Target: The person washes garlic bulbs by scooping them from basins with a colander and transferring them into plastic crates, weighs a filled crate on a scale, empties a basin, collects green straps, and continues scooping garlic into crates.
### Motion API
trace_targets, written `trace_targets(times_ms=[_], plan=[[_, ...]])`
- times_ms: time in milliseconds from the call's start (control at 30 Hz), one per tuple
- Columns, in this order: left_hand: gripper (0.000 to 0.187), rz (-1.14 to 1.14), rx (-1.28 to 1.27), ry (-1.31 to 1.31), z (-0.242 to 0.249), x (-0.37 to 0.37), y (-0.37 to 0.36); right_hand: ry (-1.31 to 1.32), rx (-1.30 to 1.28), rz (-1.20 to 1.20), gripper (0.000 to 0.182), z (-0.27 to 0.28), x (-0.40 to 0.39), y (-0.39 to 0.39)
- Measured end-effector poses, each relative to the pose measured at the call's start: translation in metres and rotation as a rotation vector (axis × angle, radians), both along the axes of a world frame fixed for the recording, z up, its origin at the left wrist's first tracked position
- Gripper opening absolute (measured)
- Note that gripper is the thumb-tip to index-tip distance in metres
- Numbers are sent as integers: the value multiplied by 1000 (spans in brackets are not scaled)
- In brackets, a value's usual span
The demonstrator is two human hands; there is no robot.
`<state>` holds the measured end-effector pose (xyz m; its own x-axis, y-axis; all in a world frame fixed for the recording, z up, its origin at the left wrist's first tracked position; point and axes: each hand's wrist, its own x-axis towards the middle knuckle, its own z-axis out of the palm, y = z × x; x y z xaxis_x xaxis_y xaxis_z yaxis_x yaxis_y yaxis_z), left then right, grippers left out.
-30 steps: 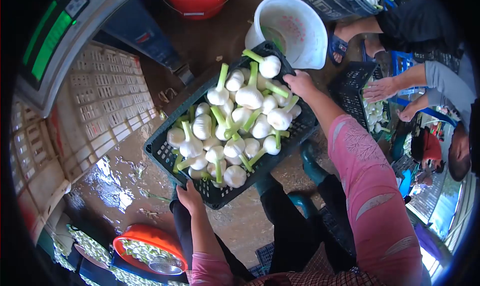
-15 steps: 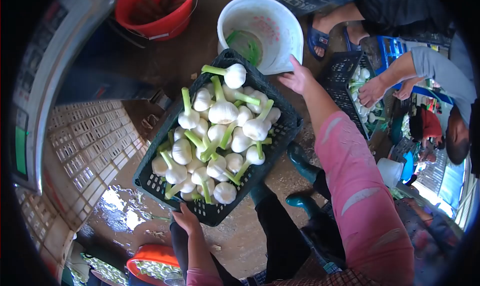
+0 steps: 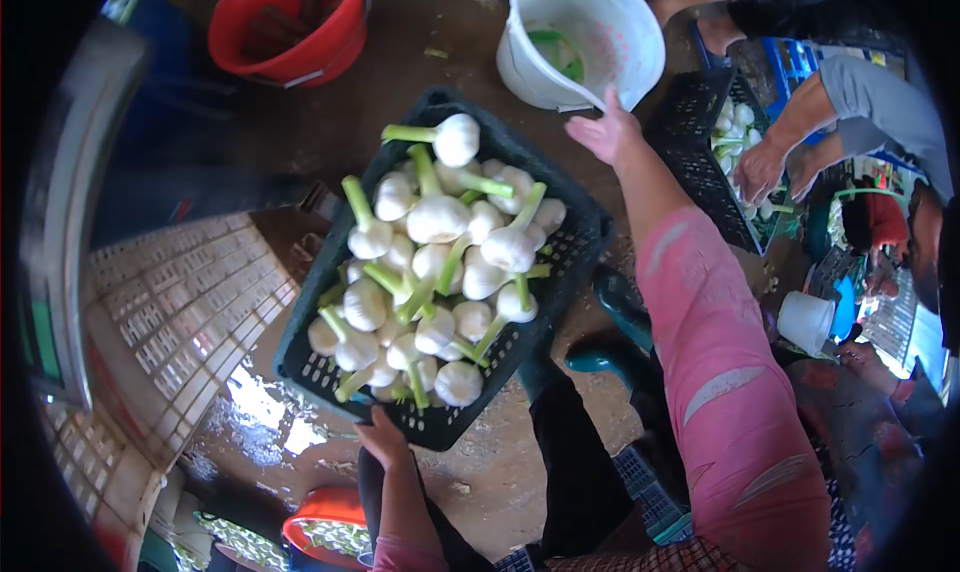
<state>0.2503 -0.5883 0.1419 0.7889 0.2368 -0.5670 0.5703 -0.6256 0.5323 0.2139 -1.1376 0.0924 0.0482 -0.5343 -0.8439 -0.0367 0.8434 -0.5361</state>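
Note:
A dark plastic crate (image 3: 578, 244) full of white garlic bulbs (image 3: 437, 219) with cut green stalks is tilted in front of me. My left hand (image 3: 383, 438) is closed on its near edge, the fingers partly hidden beneath. Beyond the crate, my right hand (image 3: 608, 132) is at the near rim of a white bucket (image 3: 535, 72), palm partly turned up. Its fingers overlap the rim and appear to grip it, though the hold is partly hidden. Inside the bucket lie some green pieces.
A red bucket (image 3: 345, 47) stands at the far left. White slatted crates (image 3: 190, 302) line the left, beside a metal-edged device (image 3: 75, 212). At right, a co-worker's hands (image 3: 765, 170) are at another garlic crate (image 3: 700, 157). An orange tub (image 3: 325, 507) sits below; the floor is wet.
The white bucket has shifted right and away, turning so more of its outer side shows. My right hand has moved slightly with it. My left hand stays on the crate's edge.

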Motion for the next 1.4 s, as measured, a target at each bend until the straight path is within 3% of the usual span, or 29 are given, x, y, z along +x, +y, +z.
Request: trace_targets(times_ms=[33,67,100,133,200,233,267,333,367,400,433,467,500,533,567,600,667,700,733,833,867,967,1100,1133,1167,1200,1233,1400], plan=[[40,-118,100,115,14,9,-14,96,-78,13,71,19,-2,17],[44,-227,211,225,34,17,-27,235,-237,57,60,35,-11,31],[49,-248,174,76,35,10,-14,-34,-312,39,43,-5,-63,18],[54,-282,121,-71,28,5,-3,192,-545,-29,35,51,-47,61],[59,-165,-52,13,41,8,17,215,-625,-48,23,130,-37,139],[55,-355,104,-22,67,16,17,222,-652,-18,22,155,-40,181],[45,-458,168,14,77,19,31,269,-567,-27,20,176,-44,225],[31,-509,-131,77,107,30,65,135,-450,24,20,194,-69,316],[27,-564,-126,123,148,50,69,127,-439,113,20,214,-64,364],[22,-627,-124,178,195,65,68,286,-234,204,21,219,-67,417],[21,-614,-143,183,219,73,86,181,-3,154,23,226,-65,463],[19,-605,-163,193,236,81,118,144,88,336,20,255,-55,495],[18,-746,-55,86,232,82,170,2,163,406,13,264,-54,531],[17,-876,57,-26,227,83,226,-120,209,624,13,266,-60,561],[15,-471,53,208,237,87,262,-213,242,816,15,293,-49,573],[14,-467,72,-17,285,92,259,-302,278,1010,19,321,-43,580],[18,-260,180,105,294,67,351,-414,312,1245,23,313,-64,600],[23,-320,322,225,291,42,412,-391,236,1261,23,308,-74,603],[19,-348,382,239,297,7,454,-335,293,1071,18,297,-86,607],[17,-129,325,351,310,-95,517,-78,144,966,14,240,-132,604],[17,-60,290,376,311,-127,530,-62,78,907,13,221,-148,606],[16,110,152,396,315,-218,556,16,81,800,13,268,-144,601],[16,278,-90,261,312,-294,570,83,153,1124,13,296,-160,645],[17,538,-137,354,308,-300,567,102,189,1201,13,297,-166,658],[18,152,6,197,329,-290,549,101,241,1249,12,302,-167,669],[19,374,-100,236,333,-290,544,133,245,1315,11,306,-165,681],[21,424,-88,169,362,-277,525,65,334,1288,10,294,-175,684],[19,768,-88,366,322,-426,601,337,145,1545,13,282,-182,760]])
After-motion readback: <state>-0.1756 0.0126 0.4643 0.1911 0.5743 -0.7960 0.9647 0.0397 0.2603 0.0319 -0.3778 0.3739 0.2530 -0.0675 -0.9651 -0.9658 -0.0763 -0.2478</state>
